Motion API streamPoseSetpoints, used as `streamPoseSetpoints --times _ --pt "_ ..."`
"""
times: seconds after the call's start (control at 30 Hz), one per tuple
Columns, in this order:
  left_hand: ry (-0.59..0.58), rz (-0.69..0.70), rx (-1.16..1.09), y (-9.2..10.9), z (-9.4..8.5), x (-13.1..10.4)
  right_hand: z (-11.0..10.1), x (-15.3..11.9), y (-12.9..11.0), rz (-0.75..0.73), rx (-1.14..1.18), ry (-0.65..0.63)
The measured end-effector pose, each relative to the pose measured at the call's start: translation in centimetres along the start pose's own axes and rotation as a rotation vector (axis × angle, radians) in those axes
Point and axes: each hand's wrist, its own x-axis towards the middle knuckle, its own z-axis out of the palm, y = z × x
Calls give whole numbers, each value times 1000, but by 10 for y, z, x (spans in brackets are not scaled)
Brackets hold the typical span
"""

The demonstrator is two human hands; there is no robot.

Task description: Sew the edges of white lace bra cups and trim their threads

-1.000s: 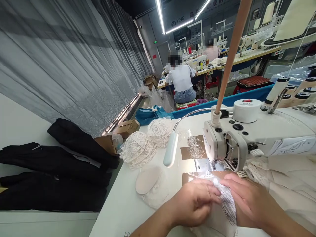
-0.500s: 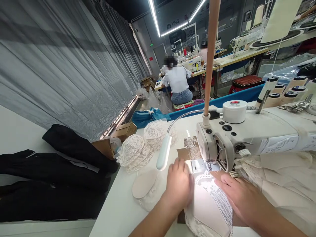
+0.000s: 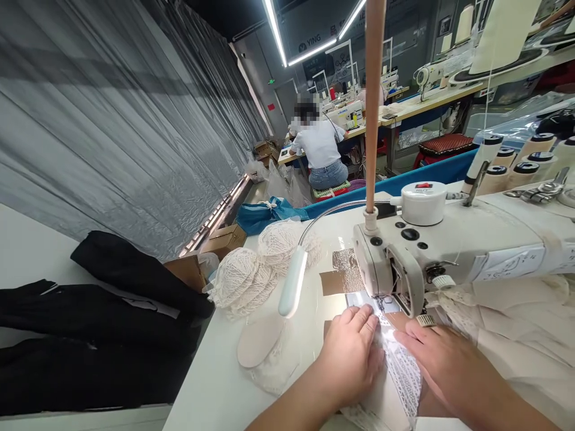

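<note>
A pale padded bra cup [image 3: 381, 392] with white lace trim [image 3: 403, 365] lies on the sewing machine bed, its upper edge by the presser foot [image 3: 381, 303]. My left hand [image 3: 353, 350] is closed over the cup's left side, fingers together and bent, fingertips just left of the presser foot. On the right, my right hand [image 3: 442, 353] grips the lace edge with thumb and fingers, close to the needle area. The cup's middle is partly hidden under my left hand. The sewing machine [image 3: 449, 233] stands directly beyond both hands.
Stacked lace cups [image 3: 242, 278] and a loose oval cup [image 3: 260, 341] lie left on the white table [image 3: 211, 365]. A lamp [image 3: 294, 281] on a bent neck hangs nearby. Beige fabric [image 3: 516, 323] is heaped right; thread spools [image 3: 496, 176] stand behind. A person [image 3: 321, 143] sits farther back.
My left hand has moved right, from the cup's left edge onto the cup, covering more of it. My right hand stays nearly in place. The view has shifted slightly.
</note>
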Motion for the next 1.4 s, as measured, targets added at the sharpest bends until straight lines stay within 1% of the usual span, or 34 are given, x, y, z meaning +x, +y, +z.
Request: streamPoseSetpoints --times 0.17,0.3,0.37,0.57,0.7,0.8,0.87,0.93,1.03,1.17,1.23,1.3,1.4 --pt "-39 66 -9 -8 -8 9 1 1 -1 -40 -50 -7" --pt "-36 132 -8 -16 -13 15 2 5 -4 8 -74 8" --pt "-40 155 -1 -19 -15 18 2 6 -5 13 -62 17" --pt "-55 232 28 -30 -22 20 0 6 0 -41 23 -46" --pt "19 253 -22 -27 -25 10 -1 2 6 -75 62 -13" --pt "35 221 -63 -17 -19 5 0 -3 7 -27 43 -8" --pt "51 181 -11 -13 -12 5 2 -8 9 -4 45 -42" --pt "73 173 35 -11 -3 5 4 -12 12 -26 60 -114" --pt "90 184 4 -13 3 6 3 -16 19 -44 64 -214" --pt "98 147 -79 -17 -1 4 -3 -13 18 -77 92 -220" --pt "91 144 -113 -18 -5 3 -7 -10 13 -106 148 -271" --pt "71 191 -127 -20 -8 2 -11 -9 8 -125 205 -333" --pt "14 314 -55 -21 -10 -1 -15 -10 5 -117 246 -351"
